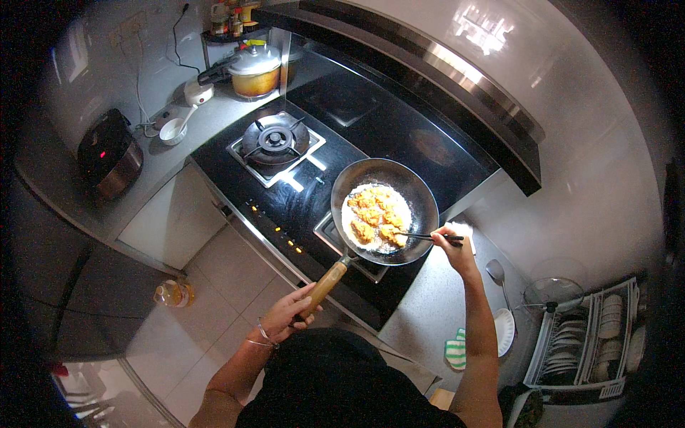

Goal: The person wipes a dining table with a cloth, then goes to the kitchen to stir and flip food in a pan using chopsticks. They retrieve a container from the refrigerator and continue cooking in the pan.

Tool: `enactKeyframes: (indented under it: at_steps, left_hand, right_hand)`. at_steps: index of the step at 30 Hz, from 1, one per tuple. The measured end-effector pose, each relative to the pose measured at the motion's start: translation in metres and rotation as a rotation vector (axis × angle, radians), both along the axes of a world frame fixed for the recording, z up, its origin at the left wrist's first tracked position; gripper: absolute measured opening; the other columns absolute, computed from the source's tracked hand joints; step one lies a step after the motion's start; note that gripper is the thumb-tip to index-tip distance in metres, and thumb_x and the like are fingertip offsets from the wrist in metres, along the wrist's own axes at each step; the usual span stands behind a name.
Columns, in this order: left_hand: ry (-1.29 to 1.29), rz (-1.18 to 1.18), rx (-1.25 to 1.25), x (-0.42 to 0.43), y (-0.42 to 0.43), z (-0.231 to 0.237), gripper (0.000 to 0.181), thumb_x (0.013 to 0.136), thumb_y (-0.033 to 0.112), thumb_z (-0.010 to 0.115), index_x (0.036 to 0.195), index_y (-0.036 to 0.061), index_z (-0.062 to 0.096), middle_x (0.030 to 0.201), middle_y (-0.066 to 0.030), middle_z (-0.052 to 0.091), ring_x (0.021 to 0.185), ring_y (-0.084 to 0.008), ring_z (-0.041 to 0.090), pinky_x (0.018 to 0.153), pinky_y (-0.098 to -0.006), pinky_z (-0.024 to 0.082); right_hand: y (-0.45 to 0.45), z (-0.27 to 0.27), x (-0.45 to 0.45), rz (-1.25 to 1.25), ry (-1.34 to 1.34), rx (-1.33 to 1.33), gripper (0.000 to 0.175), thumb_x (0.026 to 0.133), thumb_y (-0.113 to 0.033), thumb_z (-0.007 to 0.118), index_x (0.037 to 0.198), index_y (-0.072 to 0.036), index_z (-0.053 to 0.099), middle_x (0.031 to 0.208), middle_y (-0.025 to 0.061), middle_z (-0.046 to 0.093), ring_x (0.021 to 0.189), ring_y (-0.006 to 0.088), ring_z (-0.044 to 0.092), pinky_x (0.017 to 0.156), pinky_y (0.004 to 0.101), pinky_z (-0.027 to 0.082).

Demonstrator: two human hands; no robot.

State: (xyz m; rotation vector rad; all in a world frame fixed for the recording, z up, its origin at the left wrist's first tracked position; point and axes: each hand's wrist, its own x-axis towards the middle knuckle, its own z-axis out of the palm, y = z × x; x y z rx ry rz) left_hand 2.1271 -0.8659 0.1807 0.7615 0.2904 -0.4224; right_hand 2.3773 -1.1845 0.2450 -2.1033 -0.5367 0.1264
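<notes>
My left hand (291, 314) grips the wooden handle (325, 284) of a dark wok (420, 198), which sits over the right burner of a black glass gas hob (332, 187). Several golden battered pieces (369, 215) lie in bubbling oil in the wok. With my right hand (454, 249) I hold a pair of dark chopsticks (428, 237), their tips at the piece nearest the right side of the oil. Whether the tips pinch that piece or only touch it, I cannot tell. Most of the right burner is hidden under the wok.
Left of the wok is the bare second burner (275, 139). A pressure cooker (256, 75), white bowl (173, 131) and rice cooker (111, 155) line the left counter. Rightward are a spatula (496, 272), striped cloth (455, 350) and dish rack (586, 342). The range hood (423, 69) overhangs behind; an oil bottle (174, 294) stands on the floor.
</notes>
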Motion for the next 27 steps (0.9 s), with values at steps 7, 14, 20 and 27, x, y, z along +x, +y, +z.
enactKeyframes:
  at_steps: [7,14,20,27]
  left_hand:
    - [-0.010,0.005,0.012,0.000,-0.001,0.002,0.055,0.089,0.022,0.049,0.136,0.0064,0.026,0.093,-0.0085,0.054,0.063,-0.0097,0.049,0.043,-0.0151,0.034]
    - [-0.034,-0.002,0.028,0.001,0.001,0.001,0.055,0.089,0.024,0.049,0.136,0.0063,0.026,0.091,-0.0077,0.055,0.061,-0.0077,0.049,0.041,-0.0146,0.034]
    - [-0.016,0.003,0.022,0.000,0.001,-0.002,0.054,0.090,0.023,0.048,0.136,0.0068,0.025,0.090,-0.0075,0.056,0.060,-0.0078,0.050,0.041,-0.0142,0.035]
    - [-0.005,-0.003,0.043,0.000,0.001,0.002,0.054,0.090,0.023,0.047,0.136,0.0070,0.025,0.091,-0.0083,0.056,0.061,-0.0081,0.051,0.041,-0.0145,0.036]
  right_hand:
    - [0.009,0.001,-0.016,-0.004,-0.099,-0.065,0.007,0.082,-0.008,0.061,0.080,-0.001,0.061,0.068,0.0011,0.057,0.063,0.0078,0.050,0.056,0.0226,0.040]
    - [0.011,0.008,-0.017,-0.034,-0.012,0.054,0.011,0.084,-0.011,0.059,0.081,-0.001,0.061,0.067,0.0022,0.059,0.061,0.0077,0.053,0.056,0.0214,0.042]
    - [0.014,-0.003,-0.017,-0.029,-0.203,-0.096,0.009,0.082,-0.008,0.060,0.080,0.001,0.059,0.068,0.0070,0.057,0.062,0.0106,0.053,0.056,0.0252,0.042]
    - [0.033,-0.014,-0.026,0.018,-0.236,-0.073,0.013,0.084,-0.012,0.058,0.081,0.001,0.060,0.066,0.0033,0.059,0.061,0.0077,0.052,0.056,0.0228,0.042]
